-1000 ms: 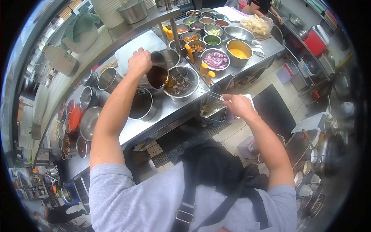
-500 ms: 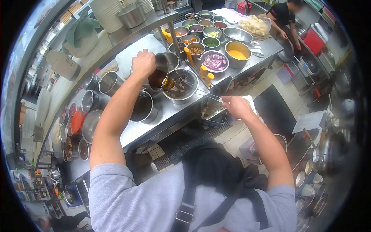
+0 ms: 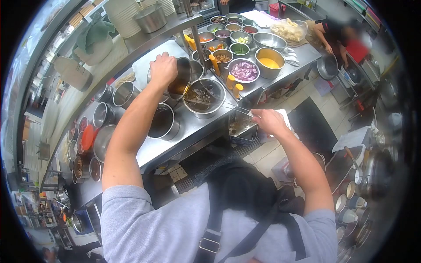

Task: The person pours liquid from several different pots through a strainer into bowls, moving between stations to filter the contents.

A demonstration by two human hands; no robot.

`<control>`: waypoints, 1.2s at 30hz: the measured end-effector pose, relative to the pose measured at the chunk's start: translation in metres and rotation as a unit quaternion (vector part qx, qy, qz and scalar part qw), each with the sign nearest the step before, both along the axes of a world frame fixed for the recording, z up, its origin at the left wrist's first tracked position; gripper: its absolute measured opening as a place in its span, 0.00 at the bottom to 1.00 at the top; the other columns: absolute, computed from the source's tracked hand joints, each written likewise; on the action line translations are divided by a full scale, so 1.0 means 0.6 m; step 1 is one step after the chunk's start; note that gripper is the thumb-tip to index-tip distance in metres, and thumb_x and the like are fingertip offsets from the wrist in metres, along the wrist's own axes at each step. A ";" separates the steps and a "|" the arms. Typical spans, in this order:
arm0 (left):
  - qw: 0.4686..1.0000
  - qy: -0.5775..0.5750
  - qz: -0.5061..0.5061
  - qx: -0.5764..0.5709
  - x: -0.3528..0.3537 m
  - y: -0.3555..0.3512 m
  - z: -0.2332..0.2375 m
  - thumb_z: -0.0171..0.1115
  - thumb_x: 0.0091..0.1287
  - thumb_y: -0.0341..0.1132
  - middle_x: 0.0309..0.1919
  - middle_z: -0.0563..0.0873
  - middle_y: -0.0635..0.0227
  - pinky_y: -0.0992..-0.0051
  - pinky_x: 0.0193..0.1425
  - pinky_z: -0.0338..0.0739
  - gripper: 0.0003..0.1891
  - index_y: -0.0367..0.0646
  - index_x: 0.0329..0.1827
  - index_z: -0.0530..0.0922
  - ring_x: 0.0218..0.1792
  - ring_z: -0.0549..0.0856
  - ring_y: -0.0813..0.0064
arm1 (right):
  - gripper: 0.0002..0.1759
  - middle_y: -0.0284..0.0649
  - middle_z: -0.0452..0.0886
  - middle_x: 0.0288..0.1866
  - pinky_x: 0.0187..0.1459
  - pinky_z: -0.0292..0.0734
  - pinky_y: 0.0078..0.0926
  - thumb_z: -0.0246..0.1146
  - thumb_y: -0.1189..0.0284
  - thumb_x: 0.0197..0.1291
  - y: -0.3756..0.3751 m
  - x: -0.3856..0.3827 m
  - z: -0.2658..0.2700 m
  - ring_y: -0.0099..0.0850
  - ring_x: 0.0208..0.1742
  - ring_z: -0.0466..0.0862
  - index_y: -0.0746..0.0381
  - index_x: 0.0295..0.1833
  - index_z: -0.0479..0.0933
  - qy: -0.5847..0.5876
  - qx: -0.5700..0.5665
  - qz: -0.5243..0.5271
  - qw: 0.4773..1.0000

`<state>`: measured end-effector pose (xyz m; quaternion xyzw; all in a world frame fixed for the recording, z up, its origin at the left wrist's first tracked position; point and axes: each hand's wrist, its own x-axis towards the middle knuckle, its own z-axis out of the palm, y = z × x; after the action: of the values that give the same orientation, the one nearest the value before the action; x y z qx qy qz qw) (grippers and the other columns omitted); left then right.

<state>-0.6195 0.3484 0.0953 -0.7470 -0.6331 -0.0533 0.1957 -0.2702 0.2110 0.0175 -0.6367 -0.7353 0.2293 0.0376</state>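
Note:
My left hand (image 3: 163, 69) is closed on the rim of a metal pot (image 3: 184, 70), tipped toward the right with brown liquid at its lower edge. Brown liquid runs from its lip toward a second metal pot (image 3: 207, 115), which stands upright on the steel counter. My right hand (image 3: 268, 120) is wrapped around the end of a strainer's long wire handle (image 3: 237, 108). The strainer's head lies over or inside the second pot, among dark wet bits; its exact edge is hard to make out. Another pot of dark liquid (image 3: 161, 122) stands just in front of the tipped one.
Behind stand a bowl of chopped purple onion (image 3: 244, 71), a pot of yellow liquid (image 3: 269, 62) and several ingredient tins. Yellow-handled tools (image 3: 230, 81) stick up right of the pots. A steel shelf (image 3: 175, 26) overhangs the left. Another person (image 3: 329, 39) holds a pan at back right.
The held pot tips further and its liquid sits lower. More dark bits show in the second pot. My right hand stays nearly still. The other person's pan has shifted.

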 end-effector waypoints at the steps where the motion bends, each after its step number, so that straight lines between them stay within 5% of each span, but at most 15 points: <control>1: 1.000 -0.003 0.001 0.005 -0.002 0.001 0.000 0.57 0.58 0.30 0.45 0.83 0.51 0.50 0.47 0.79 0.10 0.36 0.37 0.85 0.48 0.84 0.53 | 0.19 0.47 0.85 0.50 0.55 0.77 0.44 0.60 0.62 0.65 0.000 0.000 0.000 0.48 0.53 0.83 0.52 0.60 0.80 0.001 0.004 0.003 1.000; 10: 0.977 -0.162 0.135 -0.037 -0.103 0.021 -0.025 0.59 0.57 0.34 0.53 0.82 0.47 0.54 0.55 0.78 0.14 0.34 0.41 0.85 0.54 0.82 0.47 | 0.20 0.48 0.85 0.45 0.48 0.77 0.48 0.60 0.61 0.65 -0.018 0.002 -0.006 0.51 0.48 0.83 0.49 0.62 0.77 0.015 0.002 -0.010 1.000; 23: 0.936 -0.295 0.182 -0.062 -0.260 -0.024 -0.059 0.60 0.54 0.41 0.41 0.85 0.40 0.56 0.55 0.77 0.18 0.33 0.38 0.84 0.48 0.84 0.45 | 0.21 0.45 0.86 0.44 0.46 0.78 0.47 0.59 0.60 0.67 -0.029 0.002 -0.040 0.50 0.45 0.84 0.48 0.64 0.76 0.033 0.047 -0.004 0.998; 25: 0.941 -0.309 0.137 0.013 -0.269 -0.031 -0.070 0.62 0.50 0.38 0.23 0.82 0.46 0.58 0.37 0.76 0.13 0.33 0.23 0.77 0.27 0.84 0.51 | 0.21 0.46 0.86 0.44 0.46 0.78 0.47 0.60 0.60 0.67 -0.029 0.002 -0.043 0.50 0.45 0.84 0.49 0.64 0.76 0.023 0.076 0.010 0.997; 26: 0.940 -0.311 0.138 0.013 -0.273 -0.034 -0.068 0.62 0.50 0.38 0.23 0.82 0.46 0.58 0.37 0.76 0.13 0.33 0.23 0.77 0.27 0.84 0.51 | 0.21 0.46 0.86 0.44 0.46 0.78 0.47 0.60 0.60 0.67 -0.030 0.001 -0.041 0.50 0.45 0.84 0.49 0.64 0.76 0.021 0.077 0.011 0.997; 28: 0.926 -0.328 0.177 -0.055 -0.278 -0.039 -0.062 0.62 0.53 0.40 0.37 0.86 0.41 0.55 0.51 0.78 0.16 0.32 0.31 0.82 0.44 0.85 0.44 | 0.21 0.46 0.86 0.43 0.45 0.78 0.47 0.60 0.60 0.67 -0.033 -0.001 -0.036 0.49 0.44 0.84 0.49 0.64 0.76 0.008 0.104 0.008 0.994; 36: 0.922 -0.336 0.186 -0.046 -0.303 -0.044 -0.063 0.62 0.54 0.40 0.36 0.86 0.42 0.54 0.50 0.77 0.14 0.34 0.30 0.81 0.43 0.85 0.44 | 0.21 0.46 0.86 0.44 0.45 0.79 0.47 0.59 0.59 0.67 -0.028 -0.004 0.014 0.50 0.44 0.84 0.46 0.65 0.76 -0.004 0.128 -0.006 0.992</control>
<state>-0.8013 0.3219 0.0576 -0.5620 -0.7913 -0.2341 -0.0565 -0.2725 0.1944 0.0259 -0.6321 -0.7548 0.1308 0.1171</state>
